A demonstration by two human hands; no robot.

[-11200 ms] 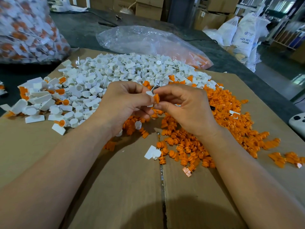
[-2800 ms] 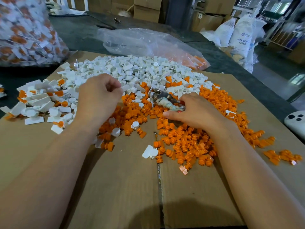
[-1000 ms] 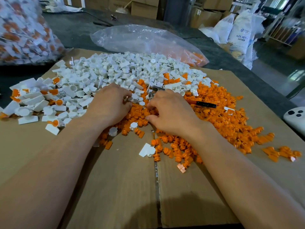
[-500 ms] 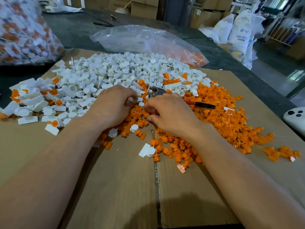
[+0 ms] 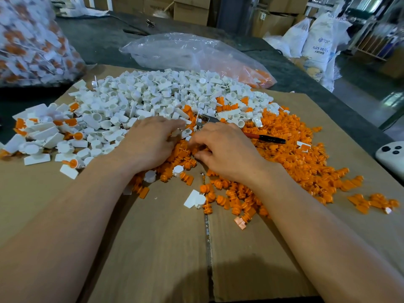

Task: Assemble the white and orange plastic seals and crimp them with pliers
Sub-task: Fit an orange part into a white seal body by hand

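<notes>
My left hand (image 5: 150,145) lies loose on the white seals (image 5: 153,95), right hand (image 5: 225,149) is curled into the orange seals (image 5: 295,158), can't tell if it's got 1. Pliers (image 5: 265,138) lie just behind it.

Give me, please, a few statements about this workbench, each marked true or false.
1. The white pieces are heaped left of and behind the orange pieces. True.
2. The left hand holds the pliers up in the air. False: they lie on the pile by the right hand, handle pointing right.
3. The parts lie on cardboard. True.
4. The clear plastic bag lies in front of the hands. False: it lies behind the pile.
</notes>
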